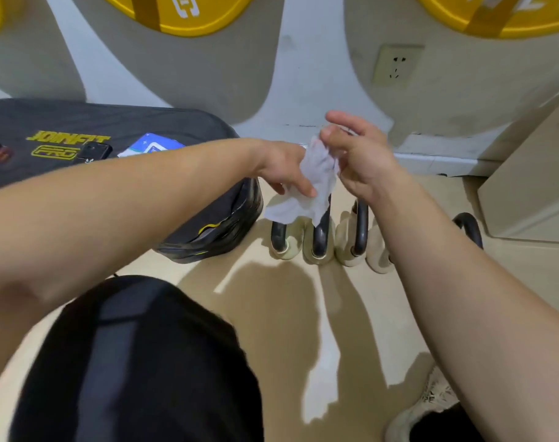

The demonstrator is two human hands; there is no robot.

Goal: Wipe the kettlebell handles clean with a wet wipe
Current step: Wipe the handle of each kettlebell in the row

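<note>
The left hand [284,167] holds the wet wipe [316,183] by its left side, with the fingers closed on the cloth. The right hand [358,154] pinches the upper edge of the same wipe, while one finger stays stretched out above. The wipe is white and crumpled, and it hangs in the air between both hands.

Its lower corner hangs in front of the kettlebells [319,247]; I cannot tell if it touches them. These are cream with black handles [361,228], and they stand in a row on the beige floor [287,314] near the wall.

To the left stands a black padded block [176,122] marked JOINFIT PRO. On it lie a blue-white packet [154,145] and a dark phone [95,151]. A wall socket [396,65] is on the wall behind. A pale shoe [431,400] shows at the bottom right.
</note>
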